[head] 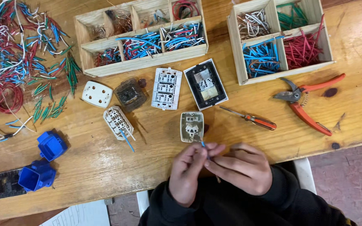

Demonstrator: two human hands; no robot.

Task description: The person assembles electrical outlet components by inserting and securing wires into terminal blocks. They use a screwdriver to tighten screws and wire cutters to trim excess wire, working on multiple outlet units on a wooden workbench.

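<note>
Hands first: both meet at the near edge of the tabletop [105,159], fingertips pinched together on a short blue wire piece [203,144]. Left hand [187,171] is curled, knuckles up, thumb and forefinger closed on the wire; right hand [241,167] lies across from the right, fingers bent inward, gripping the same wire. Both wrists come up out of dark sleeves at the tabletop edge. The wire's tip sits just below the small white switch module [192,126], near it; whether it touches I cannot tell.

Risks, judged: the wire is tiny and pinched only at the fingertips, so it could slip and drop off the tabletop edge into the lap. The switch module lies loose, unheld, so a push from the wire could slide it away. An orange-handled screwdriver [250,119] lies just beside the right hand; a sweep of the knuckles could roll it. Orange pliers [306,100] sit well apart, no danger.
</note>
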